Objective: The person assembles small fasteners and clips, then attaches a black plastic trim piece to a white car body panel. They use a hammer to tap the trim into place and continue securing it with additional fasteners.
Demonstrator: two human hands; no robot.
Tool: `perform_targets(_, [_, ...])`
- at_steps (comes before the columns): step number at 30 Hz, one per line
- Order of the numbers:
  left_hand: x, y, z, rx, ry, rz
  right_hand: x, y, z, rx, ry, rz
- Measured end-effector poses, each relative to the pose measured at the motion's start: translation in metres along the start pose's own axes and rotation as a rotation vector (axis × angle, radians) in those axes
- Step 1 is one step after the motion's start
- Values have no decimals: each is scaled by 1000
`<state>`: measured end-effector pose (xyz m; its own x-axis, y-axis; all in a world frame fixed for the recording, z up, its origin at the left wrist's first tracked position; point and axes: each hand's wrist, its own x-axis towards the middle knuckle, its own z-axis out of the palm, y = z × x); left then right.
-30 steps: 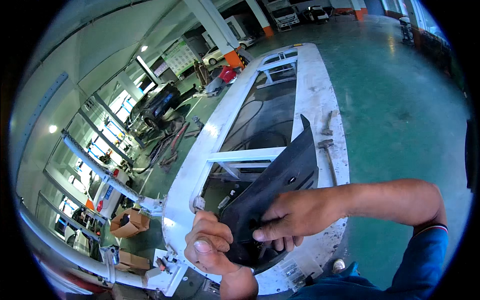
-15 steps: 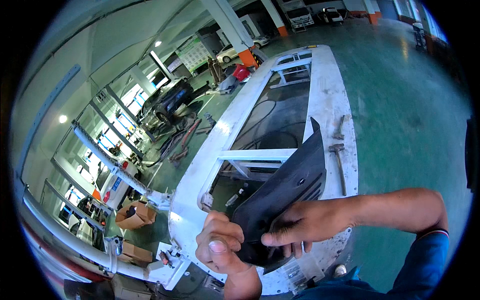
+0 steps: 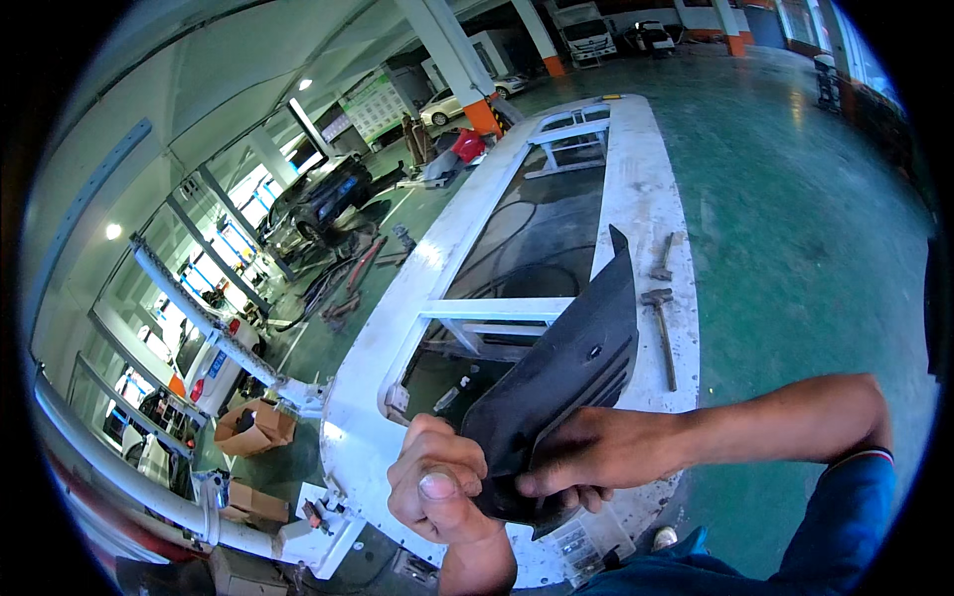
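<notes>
Before me is a long, curved black plastic panel (image 3: 556, 372), with several slots and a small hole; it tapers to a point at its far end. My right hand (image 3: 581, 452) grips its near part, thumb on the inner face and fingers curled under the lower edge. At the panel's near left edge my left hand (image 3: 437, 482) is closed, knuckles up and thumb bent across the front. What lies inside the left fingers is mostly hidden. Below the panel lies a white metal frame bench (image 3: 368, 358) with open bays.
Two hammers, one short (image 3: 666, 256) and one longer (image 3: 663, 338), lie on the bench's right side. A cardboard box (image 3: 260, 427) stands on the floor at left, near a white post arm (image 3: 199, 318). Hoses (image 3: 348, 288) and a dark car (image 3: 318, 204) are farther off.
The whole view has shifted slightly, so the bench and surroundings sit a little farther left. Both hands keep nearly the same hold on the panel.
</notes>
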<state>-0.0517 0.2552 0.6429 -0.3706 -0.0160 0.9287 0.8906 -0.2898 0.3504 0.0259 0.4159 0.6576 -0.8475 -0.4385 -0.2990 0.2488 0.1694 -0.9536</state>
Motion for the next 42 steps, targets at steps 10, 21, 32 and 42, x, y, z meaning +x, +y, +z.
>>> perform_targets(10, [0,-9,-9,155,-19,47,13,8,4,59,100,-159])
perform_targets(21, [7,-3,-18,211,-76,-162,48,38,32,300,358,-363])
perform_targets(32, [8,-8,-35,103,-25,-48,10,10,-4,146,108,-225])
perform_targets(42, [7,-4,-24,30,6,-9,9,4,-3,-769,351,-960])
